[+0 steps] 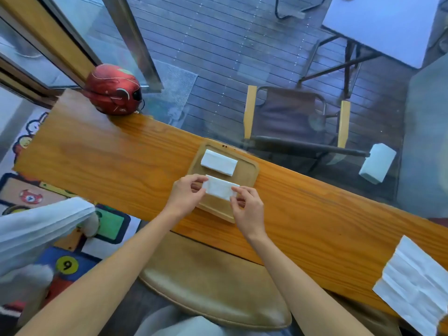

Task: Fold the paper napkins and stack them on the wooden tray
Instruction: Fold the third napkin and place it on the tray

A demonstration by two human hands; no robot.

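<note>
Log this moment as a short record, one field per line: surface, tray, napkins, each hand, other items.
surface: long wooden counter beside a glass pane
tray: wooden tray on the counter
on tray: one folded napkin lying at the far side
in hands: second folded napkin held over the tray's near half
left hand: pinches the held napkin's left end
right hand: pinches its right end
unfolded: one creased open napkin at the counter's right end
other: red helmet at the counter's far left
</note>
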